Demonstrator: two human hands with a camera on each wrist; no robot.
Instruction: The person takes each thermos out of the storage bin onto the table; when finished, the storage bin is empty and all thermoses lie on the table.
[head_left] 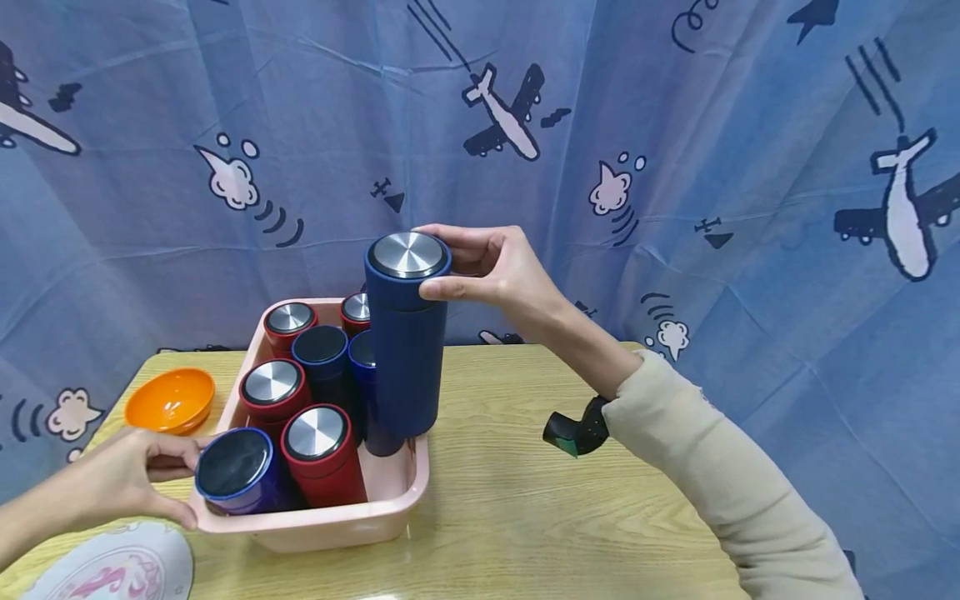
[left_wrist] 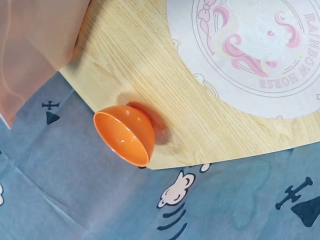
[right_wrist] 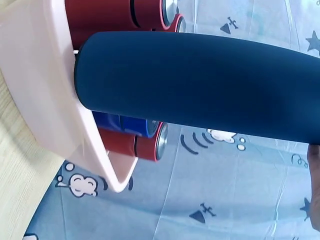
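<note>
My right hand [head_left: 502,267] grips a dark blue thermos [head_left: 408,358] by its lid, thumb in front and fingers behind. The thermos is upright, above the right side of a pink plastic bin [head_left: 337,533]; in the right wrist view its base [right_wrist: 87,72] shows near the bin's rim. At the bin's near left corner, my left hand [head_left: 135,475] holds the rim between thumb and fingers. Beside those fingers, inside the bin, stands a blue thermos [head_left: 236,467] with a black top. A red thermos [head_left: 322,454] with a silver lid is next to it.
Several more red and blue thermoses [head_left: 272,383] stand in the bin. An orange bowl [head_left: 171,402] is left of it, and a round white mat [head_left: 120,567] with a pink horse print lies nearer. A black curved object [head_left: 577,429] appears below the right sleeve. Blue curtain [head_left: 675,275] hangs behind the wooden table [head_left: 525,517].
</note>
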